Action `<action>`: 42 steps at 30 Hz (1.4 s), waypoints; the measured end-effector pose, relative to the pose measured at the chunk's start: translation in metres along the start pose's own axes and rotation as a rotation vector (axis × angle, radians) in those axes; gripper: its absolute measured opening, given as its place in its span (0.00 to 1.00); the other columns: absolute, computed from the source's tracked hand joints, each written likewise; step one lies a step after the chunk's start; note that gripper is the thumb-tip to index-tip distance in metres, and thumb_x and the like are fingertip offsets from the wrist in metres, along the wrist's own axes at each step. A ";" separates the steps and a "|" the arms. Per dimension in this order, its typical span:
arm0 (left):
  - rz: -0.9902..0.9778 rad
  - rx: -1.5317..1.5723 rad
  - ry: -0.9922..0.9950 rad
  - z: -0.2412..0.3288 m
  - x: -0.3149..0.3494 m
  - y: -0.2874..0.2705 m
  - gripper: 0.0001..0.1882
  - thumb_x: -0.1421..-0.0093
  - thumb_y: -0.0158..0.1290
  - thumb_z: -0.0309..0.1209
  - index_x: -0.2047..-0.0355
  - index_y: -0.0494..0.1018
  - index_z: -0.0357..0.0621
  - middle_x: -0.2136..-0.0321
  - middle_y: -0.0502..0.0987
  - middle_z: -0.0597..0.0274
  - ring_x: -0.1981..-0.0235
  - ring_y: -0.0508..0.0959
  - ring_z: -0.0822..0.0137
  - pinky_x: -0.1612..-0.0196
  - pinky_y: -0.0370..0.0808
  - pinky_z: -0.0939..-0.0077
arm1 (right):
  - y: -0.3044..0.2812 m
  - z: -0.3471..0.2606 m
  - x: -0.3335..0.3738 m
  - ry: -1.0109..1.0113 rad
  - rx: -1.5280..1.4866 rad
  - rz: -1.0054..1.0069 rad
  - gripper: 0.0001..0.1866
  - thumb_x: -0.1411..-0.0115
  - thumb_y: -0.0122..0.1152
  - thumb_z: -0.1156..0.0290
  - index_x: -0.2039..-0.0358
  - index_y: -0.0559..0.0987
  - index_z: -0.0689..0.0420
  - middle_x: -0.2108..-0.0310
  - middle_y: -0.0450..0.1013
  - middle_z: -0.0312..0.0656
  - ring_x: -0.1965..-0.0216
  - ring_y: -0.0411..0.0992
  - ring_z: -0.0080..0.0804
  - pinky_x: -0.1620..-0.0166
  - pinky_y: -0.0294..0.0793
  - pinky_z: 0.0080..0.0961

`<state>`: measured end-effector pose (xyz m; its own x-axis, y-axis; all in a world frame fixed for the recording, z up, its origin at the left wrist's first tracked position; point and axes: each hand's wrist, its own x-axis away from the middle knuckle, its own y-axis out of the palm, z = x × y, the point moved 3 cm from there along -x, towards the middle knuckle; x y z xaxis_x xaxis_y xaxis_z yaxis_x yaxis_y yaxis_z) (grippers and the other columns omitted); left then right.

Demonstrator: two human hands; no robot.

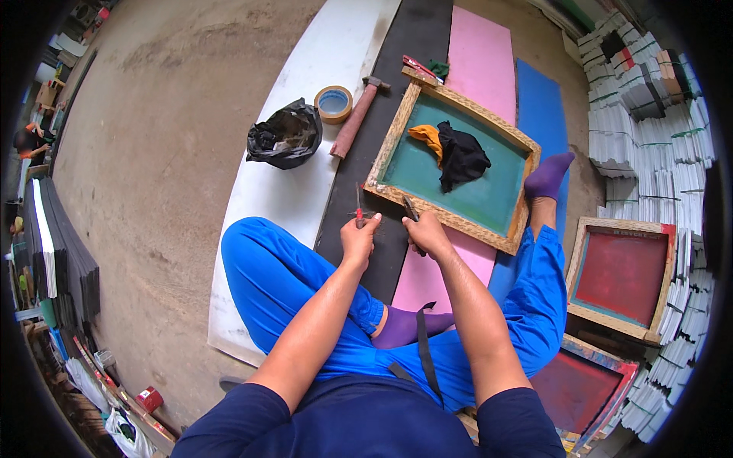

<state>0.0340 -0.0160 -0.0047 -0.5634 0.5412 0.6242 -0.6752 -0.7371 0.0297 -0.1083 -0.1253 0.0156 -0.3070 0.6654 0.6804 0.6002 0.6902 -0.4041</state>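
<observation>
My left hand is closed round a screwdriver with a red and dark handle, its thin shaft pointing up and away from me. In my right hand is a dark two-ended hand tool that looks like pliers; its tip lies close to the near rail of a wooden screen frame. Green mesh fills this frame, and a black cloth and an orange cloth lie bunched on it. Both hands are apart, over a black board.
Left of the frame are a hammer, a tape roll and a black plastic bag on a white board. My foot touches the frame's right side. Red-meshed screens and paper stacks stand at right.
</observation>
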 end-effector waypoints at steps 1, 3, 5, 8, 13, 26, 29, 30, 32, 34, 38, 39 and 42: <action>0.002 0.001 -0.005 -0.002 -0.002 -0.001 0.16 0.44 0.65 0.39 0.77 0.73 0.41 0.85 0.70 0.69 0.91 0.63 0.79 0.89 0.58 0.79 | 0.001 -0.003 0.003 -0.013 0.026 0.025 0.19 0.36 0.57 0.63 0.78 0.72 0.66 0.86 0.70 0.46 0.89 0.70 0.32 0.87 0.67 0.31; 0.005 0.004 -0.016 -0.005 -0.005 -0.003 0.16 0.44 0.65 0.39 0.77 0.73 0.41 0.85 0.71 0.69 0.91 0.63 0.79 0.88 0.58 0.80 | 0.007 0.004 -0.003 -0.094 0.094 0.107 0.19 0.36 0.57 0.63 0.77 0.73 0.65 0.86 0.71 0.46 0.88 0.71 0.33 0.85 0.68 0.32; -0.016 -0.013 -0.023 -0.003 -0.005 0.000 0.16 0.43 0.65 0.40 0.75 0.73 0.41 0.82 0.72 0.68 0.91 0.64 0.78 0.89 0.58 0.80 | 0.014 0.025 -0.016 -0.226 0.176 0.235 0.19 0.37 0.57 0.62 0.75 0.74 0.67 0.84 0.72 0.49 0.86 0.73 0.36 0.82 0.71 0.35; -0.015 -0.030 -0.017 -0.002 -0.006 -0.003 0.16 0.43 0.64 0.40 0.74 0.74 0.41 0.81 0.72 0.67 0.91 0.64 0.78 0.89 0.58 0.80 | 0.028 0.020 -0.002 -0.323 0.320 0.487 0.19 0.38 0.57 0.60 0.69 0.77 0.68 0.82 0.75 0.54 0.80 0.77 0.45 0.73 0.75 0.39; -0.067 0.035 -0.033 -0.002 -0.005 -0.009 0.15 0.42 0.63 0.40 0.71 0.75 0.42 0.80 0.73 0.67 0.91 0.64 0.78 0.88 0.58 0.80 | 0.027 0.024 0.012 -0.225 0.123 0.224 0.21 0.39 0.58 0.55 0.61 0.79 0.64 0.69 0.77 0.62 0.61 0.76 0.61 0.58 0.73 0.49; -0.037 0.133 -0.055 -0.011 -0.005 -0.018 0.13 0.41 0.63 0.37 0.65 0.75 0.41 0.80 0.74 0.68 0.90 0.65 0.77 0.87 0.61 0.79 | 0.055 0.029 0.039 -0.141 -0.197 -0.313 0.17 0.36 0.59 0.59 0.63 0.76 0.63 0.73 0.76 0.41 0.75 0.76 0.28 0.72 0.74 0.28; 0.065 0.028 -0.004 -0.007 -0.003 -0.023 0.14 0.44 0.65 0.37 0.68 0.76 0.40 0.83 0.71 0.68 0.91 0.65 0.77 0.87 0.60 0.79 | 0.045 0.028 0.032 -0.098 -0.241 -0.191 0.18 0.36 0.58 0.58 0.60 0.75 0.63 0.73 0.75 0.40 0.75 0.75 0.29 0.72 0.74 0.29; 0.094 -0.011 0.012 -0.005 -0.002 -0.025 0.15 0.45 0.66 0.38 0.69 0.76 0.39 0.84 0.71 0.68 0.91 0.65 0.77 0.88 0.60 0.79 | 0.040 0.028 0.024 -0.128 -0.156 -0.125 0.18 0.36 0.57 0.58 0.60 0.75 0.64 0.74 0.75 0.41 0.75 0.75 0.30 0.73 0.73 0.31; 0.089 -0.003 0.011 -0.003 0.001 -0.025 0.16 0.46 0.67 0.39 0.70 0.76 0.39 0.86 0.70 0.69 0.91 0.64 0.77 0.88 0.60 0.78 | 0.027 0.019 0.019 -0.084 -0.095 -0.074 0.15 0.34 0.57 0.62 0.66 0.74 0.63 0.75 0.73 0.37 0.76 0.73 0.25 0.71 0.74 0.26; 0.078 0.003 0.011 -0.002 0.003 -0.023 0.16 0.46 0.67 0.39 0.71 0.76 0.39 0.86 0.70 0.69 0.91 0.64 0.77 0.88 0.60 0.78 | 0.022 0.014 0.013 -0.080 -0.052 -0.030 0.15 0.34 0.56 0.62 0.68 0.73 0.63 0.77 0.72 0.38 0.77 0.72 0.26 0.73 0.72 0.27; 0.060 0.014 0.020 -0.001 0.005 -0.018 0.15 0.45 0.66 0.38 0.74 0.75 0.40 0.87 0.69 0.70 0.92 0.63 0.77 0.88 0.59 0.78 | 0.015 0.005 0.007 -0.034 -0.032 -0.017 0.15 0.35 0.56 0.62 0.68 0.73 0.63 0.77 0.72 0.38 0.78 0.72 0.27 0.74 0.71 0.29; 0.059 0.018 0.024 -0.001 0.005 -0.016 0.15 0.45 0.66 0.38 0.75 0.75 0.41 0.88 0.68 0.71 0.92 0.63 0.77 0.89 0.58 0.78 | 0.014 0.003 0.005 -0.029 -0.014 -0.013 0.15 0.35 0.56 0.62 0.69 0.73 0.63 0.78 0.71 0.39 0.78 0.72 0.28 0.74 0.71 0.30; 0.055 0.029 0.018 -0.004 0.001 -0.015 0.15 0.45 0.66 0.38 0.75 0.75 0.41 0.87 0.69 0.71 0.92 0.63 0.77 0.88 0.58 0.78 | 0.015 0.000 0.003 -0.013 0.015 -0.007 0.16 0.35 0.57 0.61 0.71 0.73 0.63 0.79 0.71 0.39 0.79 0.72 0.29 0.75 0.70 0.31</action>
<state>0.0414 -0.0023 -0.0076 -0.6081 0.5067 0.6112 -0.6290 -0.7772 0.0184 -0.1000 -0.1127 0.0118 -0.3205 0.6643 0.6753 0.5871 0.6987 -0.4087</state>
